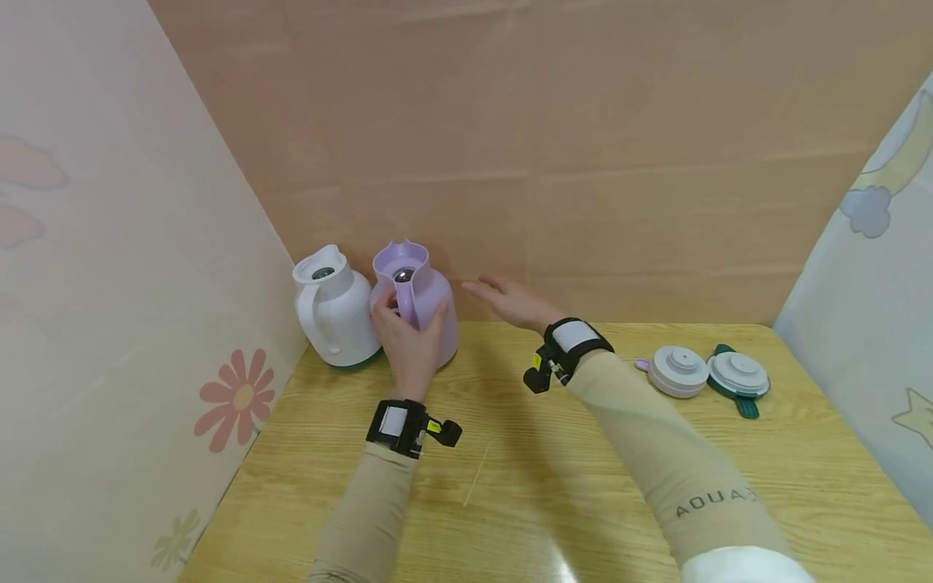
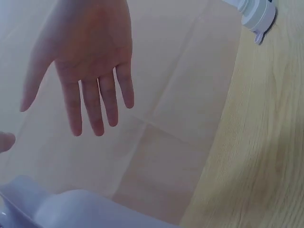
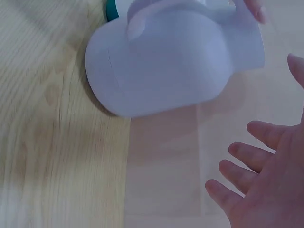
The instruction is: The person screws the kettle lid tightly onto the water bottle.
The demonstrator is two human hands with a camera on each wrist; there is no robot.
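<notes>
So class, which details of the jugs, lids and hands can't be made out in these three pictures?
- Purple jug, head view: the left hand covers its handle and lower front.
- White jug: its base is half hidden by the purple jug; the inside is too small to see.
- Two lids, head view: too small for detail; the left wrist view cuts one at the edge.
- Right hand, right wrist view: cropped by the frame.

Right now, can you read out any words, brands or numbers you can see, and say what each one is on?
"AUQA", mirrored and partly hidden, printed in dark letters on the beige right sleeve.
The white patches on the black wrist straps show no legible text.
Nothing readable on the lilac plastic jug or the white plastic jug.
</notes>
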